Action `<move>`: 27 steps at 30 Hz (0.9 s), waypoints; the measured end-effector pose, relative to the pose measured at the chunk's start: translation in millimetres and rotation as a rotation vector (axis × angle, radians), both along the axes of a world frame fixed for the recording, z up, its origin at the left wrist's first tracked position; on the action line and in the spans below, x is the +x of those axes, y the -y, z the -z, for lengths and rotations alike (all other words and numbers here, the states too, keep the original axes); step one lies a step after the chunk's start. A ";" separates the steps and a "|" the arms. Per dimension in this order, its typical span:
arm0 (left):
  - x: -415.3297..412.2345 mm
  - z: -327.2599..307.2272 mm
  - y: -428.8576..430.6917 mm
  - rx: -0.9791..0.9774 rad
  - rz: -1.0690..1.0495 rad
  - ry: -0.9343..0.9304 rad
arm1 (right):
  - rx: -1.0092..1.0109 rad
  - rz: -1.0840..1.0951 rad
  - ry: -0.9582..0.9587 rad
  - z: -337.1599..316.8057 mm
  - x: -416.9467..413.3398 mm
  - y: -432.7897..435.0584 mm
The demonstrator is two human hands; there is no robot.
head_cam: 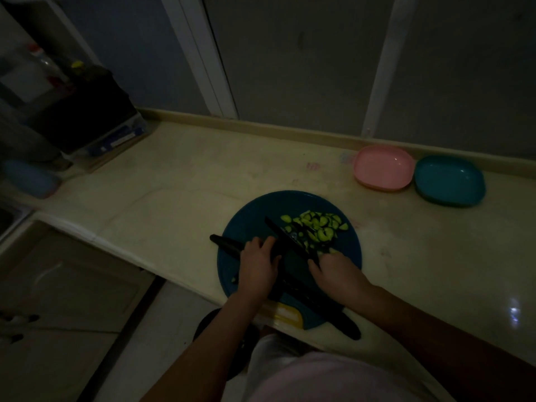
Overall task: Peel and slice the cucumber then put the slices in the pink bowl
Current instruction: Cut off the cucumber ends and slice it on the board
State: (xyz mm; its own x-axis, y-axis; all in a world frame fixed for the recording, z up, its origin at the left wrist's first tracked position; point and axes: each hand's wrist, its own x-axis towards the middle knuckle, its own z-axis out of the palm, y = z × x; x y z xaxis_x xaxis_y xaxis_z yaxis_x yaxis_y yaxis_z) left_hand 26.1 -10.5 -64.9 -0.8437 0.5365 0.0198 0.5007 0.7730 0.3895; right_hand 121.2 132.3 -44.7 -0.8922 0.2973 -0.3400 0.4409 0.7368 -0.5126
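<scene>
Garment (319, 378): pale fabric at the bottom edge of the view, with both bare forearms reaching forward from it.
Left hand (258, 265): fingers curled down over the near end of the cucumber, gripping it against the board.
Cucumber (226, 243): dark and unpeeled, lying on the left part of the board; its free end points left, past the board's rim.
Right hand (336, 274): closed round the knife's handle, knuckles up.
Knife (287, 239): dark blade running up and to the left from the right hand, just beside the left hand's fingertips.
Slices (316, 226): a loose heap of green, dark-rimmed pieces on the far right part of the board, right of the blade.
Cutting board (249, 224): round, blue, at the counter's near edge, with a yellow tab (287, 313) on its near side.
Dark long object (333, 317): lies across the board's near edge under the right forearm; what it is cannot be told in this light.
Pink bowl (383, 166): holds nothing, at the back of the counter (174, 181), well apart from the board.
Teal bowl (448, 179): just right of the pink bowl, rims touching or nearly so.
Far left: a black box (87, 111) and a blue container (29, 178).
</scene>
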 end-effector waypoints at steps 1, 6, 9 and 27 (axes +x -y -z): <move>1.0 0.4 -0.1 0.006 -0.001 -0.011 | 0.002 0.003 -0.004 0.7 0.8 0.3; 0.9 0.6 -0.3 0.015 0.002 -0.027 | 0.012 -0.010 -0.014 0.2 5.1 -0.9; -2.1 1.2 1.5 0.005 0.023 -0.033 | 0.012 -0.010 -0.015 0.3 5.3 -0.2; -4.7 -2.1 1.8 0.005 0.021 0.008 | 0.026 -0.050 0.007 2.5 -12.3 9.2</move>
State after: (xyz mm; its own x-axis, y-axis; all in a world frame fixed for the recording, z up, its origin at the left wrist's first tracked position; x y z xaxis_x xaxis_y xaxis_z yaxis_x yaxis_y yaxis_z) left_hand 21.4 -12.3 -62.7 -0.8323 0.5541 0.0158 0.5138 0.7605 0.3971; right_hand 108.9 123.0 -47.3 -0.9040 0.2606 -0.3390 0.4062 0.7710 -0.4904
